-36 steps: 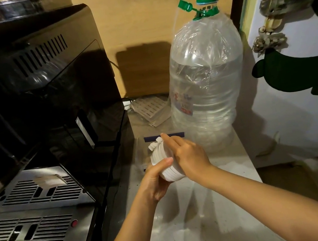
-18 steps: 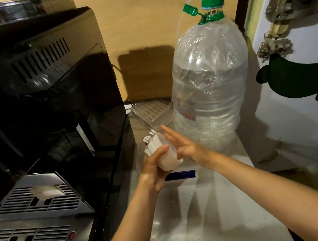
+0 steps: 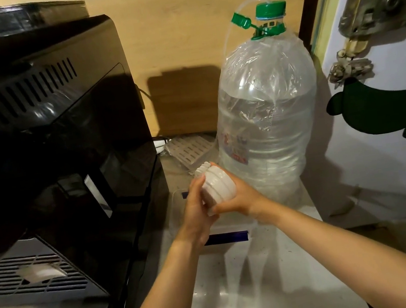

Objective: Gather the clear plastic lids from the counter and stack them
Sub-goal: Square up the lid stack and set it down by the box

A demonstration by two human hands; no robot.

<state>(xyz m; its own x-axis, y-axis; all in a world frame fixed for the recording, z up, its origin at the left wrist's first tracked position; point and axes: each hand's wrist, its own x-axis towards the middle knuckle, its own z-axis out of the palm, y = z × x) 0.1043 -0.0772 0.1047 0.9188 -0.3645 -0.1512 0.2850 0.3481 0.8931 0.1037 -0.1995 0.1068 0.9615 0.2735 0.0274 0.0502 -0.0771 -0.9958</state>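
A stack of whitish clear plastic lids (image 3: pixel 216 185) is held on its side above the counter, its small tabs fanned out at the far end. My left hand (image 3: pixel 197 214) grips the stack from the left with the thumb across its rim. My right hand (image 3: pixel 241 199) cups it from below and from the right. A flat clear plastic container with dark blue strips (image 3: pixel 226 237) lies on the counter under my hands, partly hidden by them.
A black coffee machine (image 3: pixel 63 149) with a metal drip grille (image 3: pixel 31 287) fills the left. A large water bottle with a green cap (image 3: pixel 269 127) stands just behind my hands. A slotted metal grate (image 3: pixel 190 148) lies at the back by the wooden wall. The pale counter (image 3: pixel 245 293) ends at right.
Both hands have turned the lid stack over between them. The right hand went from on top of it to underneath. The stack sits a little farther back, and the lids look pressed closer together.
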